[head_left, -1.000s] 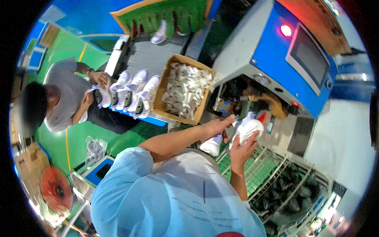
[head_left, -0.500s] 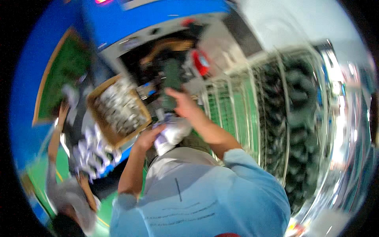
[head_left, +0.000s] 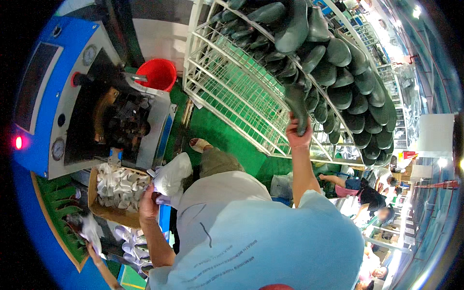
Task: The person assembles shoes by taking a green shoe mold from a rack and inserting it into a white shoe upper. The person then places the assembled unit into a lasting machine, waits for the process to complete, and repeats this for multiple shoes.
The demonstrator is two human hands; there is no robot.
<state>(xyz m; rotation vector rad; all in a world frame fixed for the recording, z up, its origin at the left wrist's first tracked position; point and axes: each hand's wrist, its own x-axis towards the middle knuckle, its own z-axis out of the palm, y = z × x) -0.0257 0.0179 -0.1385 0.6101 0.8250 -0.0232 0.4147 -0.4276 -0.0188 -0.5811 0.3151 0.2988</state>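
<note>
My right hand [head_left: 299,137] is closed round the narrow end of a dark green shoe last [head_left: 296,104], raised at the near side of a white wire rack [head_left: 232,72]. Many similar dark lasts [head_left: 340,77] crowd that rack's shelf, toes outward, close to the one I hold. Low on the left, my left hand [head_left: 149,202] grips a white shoe upper [head_left: 173,173] with pale purple parts, beside my body. Its fingers are partly hidden by the upper. Next to that hand stands a cardboard box [head_left: 113,216] full of small white and grey pieces.
A blue and grey machine [head_left: 77,36] with gauges and a dark opening stands at the left. Behind it is a red bucket [head_left: 162,75]. At lower left a co-worker's hand [head_left: 92,249] holds a shoe beside several white uppers [head_left: 133,246]. More people are far right.
I have turned right, toward the rack. My right hand has moved from in front of the machine to the rack with the dark last. My left hand still holds the white upper.
</note>
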